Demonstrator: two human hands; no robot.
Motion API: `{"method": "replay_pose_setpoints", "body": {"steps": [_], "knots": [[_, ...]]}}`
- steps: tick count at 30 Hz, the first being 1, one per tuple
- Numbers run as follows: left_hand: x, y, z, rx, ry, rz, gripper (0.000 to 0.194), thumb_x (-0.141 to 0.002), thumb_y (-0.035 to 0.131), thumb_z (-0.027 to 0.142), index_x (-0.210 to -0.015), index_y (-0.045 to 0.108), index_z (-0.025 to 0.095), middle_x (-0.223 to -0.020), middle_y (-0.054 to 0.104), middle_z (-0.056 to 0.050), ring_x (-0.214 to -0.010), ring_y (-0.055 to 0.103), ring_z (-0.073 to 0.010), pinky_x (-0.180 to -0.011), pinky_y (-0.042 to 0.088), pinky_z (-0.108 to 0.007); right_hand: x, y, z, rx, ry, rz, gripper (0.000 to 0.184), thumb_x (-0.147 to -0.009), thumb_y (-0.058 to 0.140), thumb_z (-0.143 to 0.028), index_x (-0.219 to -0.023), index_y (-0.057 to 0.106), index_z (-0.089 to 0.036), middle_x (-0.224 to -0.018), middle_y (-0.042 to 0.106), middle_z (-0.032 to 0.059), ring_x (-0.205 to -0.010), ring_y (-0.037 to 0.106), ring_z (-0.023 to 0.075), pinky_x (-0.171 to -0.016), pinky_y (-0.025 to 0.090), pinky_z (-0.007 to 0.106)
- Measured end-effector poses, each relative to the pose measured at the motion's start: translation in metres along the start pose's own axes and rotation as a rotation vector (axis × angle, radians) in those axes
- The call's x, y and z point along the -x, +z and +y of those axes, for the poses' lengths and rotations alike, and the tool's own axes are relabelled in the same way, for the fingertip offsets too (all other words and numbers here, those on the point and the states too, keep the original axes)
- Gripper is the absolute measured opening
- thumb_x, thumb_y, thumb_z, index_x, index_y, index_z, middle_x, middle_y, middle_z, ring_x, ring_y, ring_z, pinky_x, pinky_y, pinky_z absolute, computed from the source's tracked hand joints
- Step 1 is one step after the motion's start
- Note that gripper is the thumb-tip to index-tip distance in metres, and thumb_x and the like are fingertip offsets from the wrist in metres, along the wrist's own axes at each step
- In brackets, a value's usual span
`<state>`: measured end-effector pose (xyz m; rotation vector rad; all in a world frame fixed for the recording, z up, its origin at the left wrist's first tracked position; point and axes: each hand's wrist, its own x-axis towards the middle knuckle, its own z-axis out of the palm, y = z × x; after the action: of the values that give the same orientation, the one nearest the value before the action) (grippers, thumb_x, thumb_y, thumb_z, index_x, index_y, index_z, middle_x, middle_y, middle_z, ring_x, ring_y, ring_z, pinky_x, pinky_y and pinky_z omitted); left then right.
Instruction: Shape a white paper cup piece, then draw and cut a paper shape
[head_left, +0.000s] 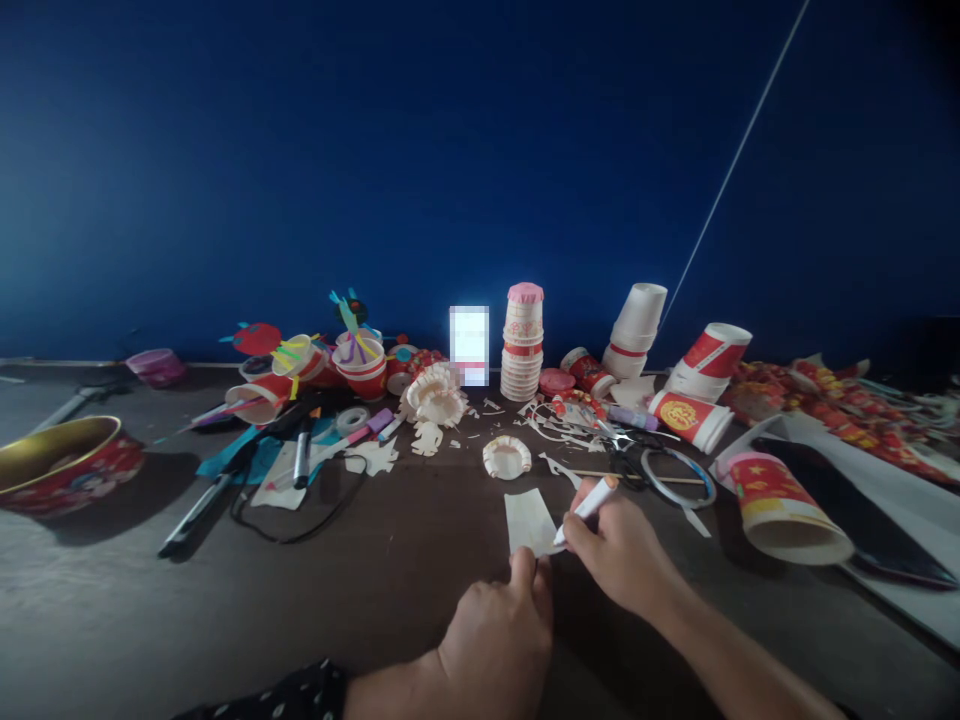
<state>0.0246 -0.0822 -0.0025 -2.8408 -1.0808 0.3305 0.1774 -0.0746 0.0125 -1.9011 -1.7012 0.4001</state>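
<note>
A small piece of white paper [528,520] lies on the dark table in front of me. My left hand [499,625] is closed at its near edge, fingers curled and pressing the paper down. In my right hand [619,545] is a white marker [594,508] with an orange end, gripped like a pen. The marker's tip points down at the paper's right side; whether it touches is too small to tell. Just beyond the paper sits a cut paper-cup ring [507,457] with a rolled rim.
Scissors [626,450] and a roll of clear tubing or tape [679,478] lie right of the ring. Stacked paper cups [522,350] stand behind. A tipped red cup [784,505] and a phone [855,515] are at right. Markers [301,455] and a red bowl [67,465] are left.
</note>
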Motion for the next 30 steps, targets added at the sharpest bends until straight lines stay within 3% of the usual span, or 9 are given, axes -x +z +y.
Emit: {"method": "replay_pose_setpoints", "body": {"steps": [15, 24, 30], "knots": [[0.0006, -0.0048, 0.0003, 0.026, -0.009, -0.032, 0.041, -0.085, 0.036, 0.013, -0.126, 0.041, 0.012, -0.101, 0.052, -0.017, -0.057, 0.062, -0.0177, -0.047, 0.051, -0.030, -0.0013, 0.0013, 0.0041, -0.115, 0.024, 0.057, 0.015, -0.076, 0.042, -0.030, -0.064, 0.046, -0.021, -0.056, 0.058, -0.0003, -0.055, 0.054, 0.0152, -0.053, 0.036, 0.024], [-0.0014, 0.0008, 0.0011, 0.002, -0.016, 0.021, 0.039, -0.086, 0.038, 0.015, -0.125, 0.042, 0.013, -0.099, 0.053, -0.015, -0.055, 0.062, -0.0163, -0.046, 0.051, -0.027, 0.0017, 0.0021, 0.0018, -0.075, -0.018, 0.018, 0.014, -0.076, 0.043, -0.027, -0.063, 0.044, -0.022, -0.051, 0.053, -0.0034, -0.049, 0.051, 0.0129, -0.050, 0.033, 0.023], [-0.0017, -0.0060, 0.0009, 0.041, -0.026, -0.054, 0.040, -0.086, 0.035, 0.013, -0.125, 0.041, 0.013, -0.101, 0.052, -0.016, -0.057, 0.062, -0.0179, -0.048, 0.052, -0.030, 0.0012, 0.0015, 0.0004, -0.057, -0.040, 0.005, 0.015, -0.076, 0.042, -0.027, -0.063, 0.044, -0.022, -0.052, 0.054, -0.0028, -0.050, 0.052, 0.0131, -0.051, 0.033, 0.023]]}}
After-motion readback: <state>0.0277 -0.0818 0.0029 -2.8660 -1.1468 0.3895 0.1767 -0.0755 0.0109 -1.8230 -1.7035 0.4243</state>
